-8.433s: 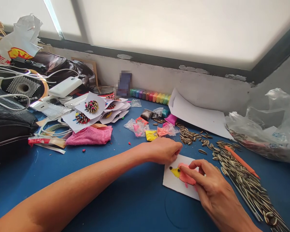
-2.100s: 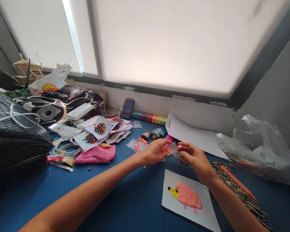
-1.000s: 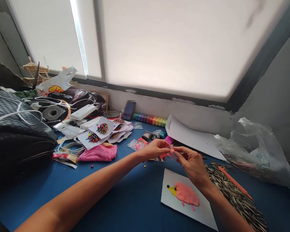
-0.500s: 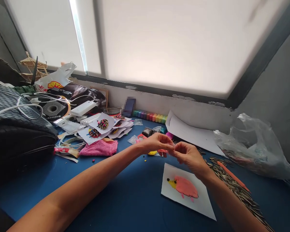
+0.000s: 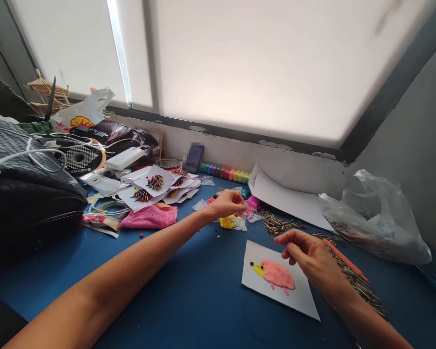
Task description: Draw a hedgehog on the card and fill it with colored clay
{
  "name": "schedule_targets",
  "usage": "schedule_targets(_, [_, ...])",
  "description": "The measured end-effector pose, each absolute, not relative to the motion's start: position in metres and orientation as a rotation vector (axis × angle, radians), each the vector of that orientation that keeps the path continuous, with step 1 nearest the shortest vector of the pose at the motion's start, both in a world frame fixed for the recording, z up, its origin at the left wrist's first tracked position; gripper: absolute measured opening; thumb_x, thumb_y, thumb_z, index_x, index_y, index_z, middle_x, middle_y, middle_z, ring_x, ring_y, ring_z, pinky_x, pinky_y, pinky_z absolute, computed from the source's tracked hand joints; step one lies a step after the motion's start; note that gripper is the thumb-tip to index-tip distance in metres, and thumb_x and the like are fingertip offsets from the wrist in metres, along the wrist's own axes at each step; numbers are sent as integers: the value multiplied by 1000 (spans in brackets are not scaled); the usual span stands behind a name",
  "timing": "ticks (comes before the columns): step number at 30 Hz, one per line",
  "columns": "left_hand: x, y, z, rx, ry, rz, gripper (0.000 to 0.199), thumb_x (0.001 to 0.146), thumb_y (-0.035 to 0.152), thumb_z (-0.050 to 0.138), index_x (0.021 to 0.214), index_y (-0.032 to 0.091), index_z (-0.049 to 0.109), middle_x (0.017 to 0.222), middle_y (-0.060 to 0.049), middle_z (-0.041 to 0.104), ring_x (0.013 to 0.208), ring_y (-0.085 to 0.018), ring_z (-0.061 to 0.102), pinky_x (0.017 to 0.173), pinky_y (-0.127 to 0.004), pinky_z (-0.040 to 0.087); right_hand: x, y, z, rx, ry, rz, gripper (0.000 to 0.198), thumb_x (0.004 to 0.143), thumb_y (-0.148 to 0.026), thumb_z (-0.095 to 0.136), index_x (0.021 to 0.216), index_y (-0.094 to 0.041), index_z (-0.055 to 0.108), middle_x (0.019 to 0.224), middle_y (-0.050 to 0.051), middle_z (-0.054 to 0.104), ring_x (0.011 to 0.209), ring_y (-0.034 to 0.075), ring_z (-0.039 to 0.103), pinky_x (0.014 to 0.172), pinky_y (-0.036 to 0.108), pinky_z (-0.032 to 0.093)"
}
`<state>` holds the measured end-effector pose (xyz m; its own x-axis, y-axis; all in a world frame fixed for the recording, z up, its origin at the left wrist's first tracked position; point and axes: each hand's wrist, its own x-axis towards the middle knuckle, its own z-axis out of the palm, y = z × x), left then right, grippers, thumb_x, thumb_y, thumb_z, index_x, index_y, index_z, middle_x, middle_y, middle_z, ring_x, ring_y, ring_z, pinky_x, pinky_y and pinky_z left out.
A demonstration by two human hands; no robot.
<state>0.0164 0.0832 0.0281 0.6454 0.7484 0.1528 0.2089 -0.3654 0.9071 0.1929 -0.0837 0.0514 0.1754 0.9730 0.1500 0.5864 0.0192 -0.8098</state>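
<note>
My left hand (image 5: 230,203) hovers over small clear plastic bags, its fingers pinched together; whatever lies between the fingertips is too small to make out. Just below it is a packet of yellow clay (image 5: 227,222). My right hand (image 5: 305,249) hangs above the right side of a white card (image 5: 249,277), thumb and fingers apart, with nothing visible in it. The card lies flat and carries a pink clay hedgehog (image 5: 279,276) with a yellow snout, black nose and eye, and two pink feet.
Striped sunflower seeds (image 5: 276,224) lie behind the card and along its right, beside an orange stick-like tool (image 5: 349,261). Farther right sits a clear plastic bag (image 5: 381,228). Finished hedgehog cards (image 5: 156,183), a pink cloth (image 5: 150,217) and a black bag (image 5: 29,194) occupy the left.
My hands, earlier together at the fingertips with something clear between them, have parted. The left moved left and slightly up; the right came down toward the card and its fingers opened.
</note>
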Motion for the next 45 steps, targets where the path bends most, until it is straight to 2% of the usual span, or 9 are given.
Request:
schedule_targets(3, [12, 88, 19, 2088, 843, 689, 3, 74, 14, 62, 74, 12, 64, 72, -4, 63, 74, -16, 61, 75, -30, 50, 196, -102, 40, -1719, -1580, 428, 19, 77, -30, 50, 70, -23, 67, 70, 4, 68, 59, 18, 61, 53, 30, 48])
schedule_targets(8, [10, 80, 19, 2365, 940, 855, 24, 72, 13, 66, 95, 17, 67, 116, -11, 59, 119, -30, 43, 103, -47, 33, 194, -115, 26, -1678, -1772, 181, 20, 85, -31, 48, 79, -26, 67, 85, 5, 67, 71, 20, 63, 64, 33, 50])
schedule_targets(12, [23, 61, 26, 2456, 790, 840, 15, 86, 15, 53, 90, 16, 67, 98, -9, 65, 102, -23, 55, 93, -36, 41, 199, -119, 18, -1610, -1903, 63, 20, 88, -30, 50, 87, -28, 69, 95, 6, 65, 86, 22, 64, 76, 35, 51])
schedule_targets(16, [33, 36, 23, 2453, 603, 713, 17, 86, 11, 52, 87, 14, 69, 84, -4, 68, 78, -14, 61, 73, -23, 47, 211, -124, 9, -1570, -1972, -95, 22, 89, -28, 51, 97, -27, 71, 102, 8, 64, 96, 25, 63, 81, 39, 51])
schedule_targets(19, [26, 21, 19, 2446, 516, 638, 17, 83, 18, 63, 97, 13, 70, 101, -8, 69, 93, -18, 64, 83, -25, 48, 217, -128, 5, -1508, -2084, -338, 24, 91, -26, 50, 105, -25, 70, 109, 10, 62, 101, 25, 62, 82, 39, 51])
schedule_targets(22, [12, 11, 16, 2461, 383, 483, 58, 80, 40, 69, 129, 12, 56, 137, -16, 52, 125, -26, 51, 104, -33, 39, 214, -128, 7, -1464, -2160, -487, 27, 91, -26, 49, 110, -25, 68, 117, 11, 61, 106, 26, 59, 85, 42, 50])
schedule_targets(25, [3, 5, 12, 2569, 385, 307, 79, 79, 50, 69, 142, 13, 41, 151, -17, 34, 141, -30, 29, 116, -43, 21, 208, -125, 13, -1423, -2227, -541, 28, 91, -26, 49, 112, -26, 68, 123, 11, 59, 112, 28, 56, 89, 45, 47])
schedule_targets(29, [0, 0, 4, 2637, 354, 263, 80, 84, 56, 61, 146, 12, 36, 154, -16, 26, 145, -31, 17, 118, -47, 11, 202, -120, 14, -1389, -2276, -547, 29, 91, -24, 49, 111, -24, 70, 128, 13, 57, 119, 29, 51, 94, 48, 43])
schedule_targets(45, [-1, -2, 0, 2713, 300, 293, 81, 87, 62, 52, 146, 11, 33, 155, -13, 26, 146, -26, 18, 120, -43, 9, 203, -119, 3, -1353, -2282, -584, 25, 93, -25, 50, 106, -16, 70, 125, 17, 53, 115, 31, 48, 91, 48, 40])
